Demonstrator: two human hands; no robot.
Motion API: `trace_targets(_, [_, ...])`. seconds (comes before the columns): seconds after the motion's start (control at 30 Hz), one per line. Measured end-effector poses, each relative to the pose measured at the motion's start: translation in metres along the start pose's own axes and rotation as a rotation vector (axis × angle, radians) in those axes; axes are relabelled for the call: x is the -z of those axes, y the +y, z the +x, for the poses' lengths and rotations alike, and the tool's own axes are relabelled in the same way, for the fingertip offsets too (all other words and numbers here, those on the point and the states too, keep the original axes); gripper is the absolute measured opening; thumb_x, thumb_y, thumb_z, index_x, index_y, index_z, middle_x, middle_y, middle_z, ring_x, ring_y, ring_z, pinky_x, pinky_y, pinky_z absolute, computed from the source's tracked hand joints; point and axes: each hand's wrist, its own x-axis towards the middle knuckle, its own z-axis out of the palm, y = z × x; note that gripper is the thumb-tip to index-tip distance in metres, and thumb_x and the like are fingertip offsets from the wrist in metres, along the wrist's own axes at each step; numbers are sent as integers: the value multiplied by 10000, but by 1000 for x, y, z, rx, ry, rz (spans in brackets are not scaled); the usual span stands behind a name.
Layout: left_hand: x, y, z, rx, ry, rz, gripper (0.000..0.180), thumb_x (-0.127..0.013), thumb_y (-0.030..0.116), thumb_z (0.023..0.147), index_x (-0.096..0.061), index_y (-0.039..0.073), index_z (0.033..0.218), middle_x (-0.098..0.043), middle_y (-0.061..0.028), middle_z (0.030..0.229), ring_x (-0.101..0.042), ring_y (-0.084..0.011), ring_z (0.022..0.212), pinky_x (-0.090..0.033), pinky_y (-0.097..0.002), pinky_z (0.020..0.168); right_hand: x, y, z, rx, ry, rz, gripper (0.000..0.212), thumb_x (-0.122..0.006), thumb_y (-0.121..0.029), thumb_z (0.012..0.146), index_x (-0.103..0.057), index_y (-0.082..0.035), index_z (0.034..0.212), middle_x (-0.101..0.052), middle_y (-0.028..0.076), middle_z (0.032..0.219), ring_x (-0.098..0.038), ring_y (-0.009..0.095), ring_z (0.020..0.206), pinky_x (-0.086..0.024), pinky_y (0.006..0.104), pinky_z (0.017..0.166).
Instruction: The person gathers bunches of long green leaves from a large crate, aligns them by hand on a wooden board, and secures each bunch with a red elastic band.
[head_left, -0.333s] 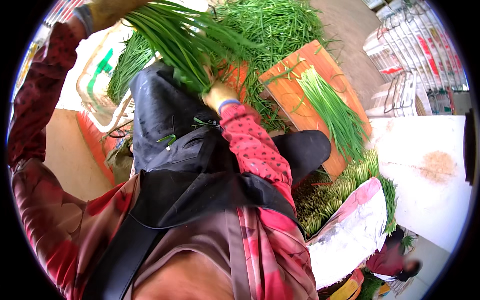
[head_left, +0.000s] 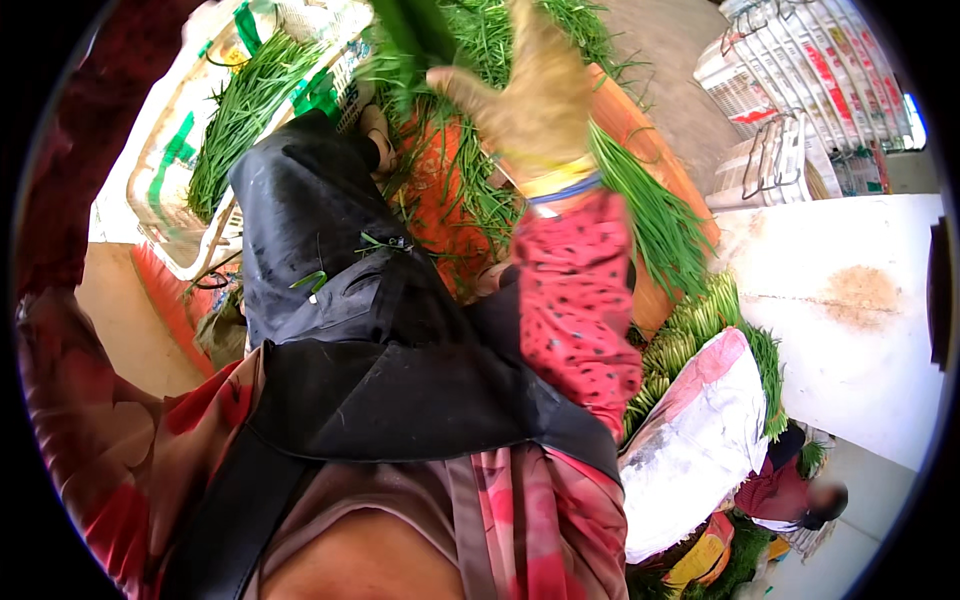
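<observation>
My right hand (head_left: 540, 105), in a dirty yellowish glove, is raised above the cutting board, its thumb apart from the fingers and nothing in its grasp. Just left of its fingers, a blurred bunch of green chives (head_left: 412, 45) hangs in from the top edge. My left sleeve (head_left: 110, 120) reaches up along the upper left, but the left hand lies outside the picture. On the tilted orange-brown board (head_left: 655, 318) rests another bundle of chives (head_left: 655, 215), partly covered by my right hand and wrist.
A white plastic basket (head_left: 150, 205) with chives stands at left. Loose chives (head_left: 585, 35) are heaped at the far side. Bundled chives (head_left: 690, 325) fill a white sack (head_left: 700, 440) at right. Newspaper stacks (head_left: 800, 70) stand at upper right; another person (head_left: 785, 490) is at lower right.
My right hand has let go of the chive bunch, risen and moved right, fingers spreading. The bunch has moved up, mostly out of view, and my left hand has left the picture.
</observation>
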Motion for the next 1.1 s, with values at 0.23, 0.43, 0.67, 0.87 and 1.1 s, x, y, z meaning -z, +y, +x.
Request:
trace_targets(0.23, [66, 17, 136, 159, 737, -176, 98, -579, 119, 868, -532, 59, 931, -552, -20, 645, -590, -127, 564, -525, -263, 468, 147, 12, 40, -37, -53, -577, 714, -780, -297, 702, -461, -85, 1304, -605, 174, 1133, -601, 349, 1012, -474, 393, 877])
trace_targets(0.43, [54, 79, 208, 306, 762, -680, 355, -597, 144, 806, -437, 82, 1116, -541, -85, 793, -595, -209, 720, -507, -340, 590, 226, 65, -1, -144, -203, -824, 325, -646, -184, 816, -601, -149, 1135, -674, 103, 946, -661, 267, 857, -532, 335, 726])
trace_targets(0.67, [-28, 208, 126, 609, 148, -1134, 813, -674, 190, 728, -282, 161, 1439, -571, -147, 1148, -596, -308, 896, -492, -411, 796, 156, 210, -142, -587, -521, -697, 450, -674, -249, 776, -578, -134, 1201, -650, 164, 901, -627, 352, 813, -494, 442, 707])
trace_targets(0.87, [-45, 275, -7, 838, -197, -1528, 782, -679, 130, 726, -305, 55, 1409, -517, -213, 1227, -534, -380, 1063, -445, -429, 916, 82, 266, -184, -949, -937, -290, 954, -783, -173, 662, -223, -104, 1431, -458, 233, 1326, -489, 370, 1185, -404, 422, 999])
trace_targets(1.1, [-64, 277, -132, 1409, -171, -1217, 397, -585, 143, 839, -550, 58, 1226, -607, -168, 1066, -598, -309, 929, -487, -371, 800, 71, 289, -190, -836, -854, -367, 932, -707, -4, 688, -183, -42, 1457, -445, 213, 1337, -462, 268, 1212, -377, 351, 1015])
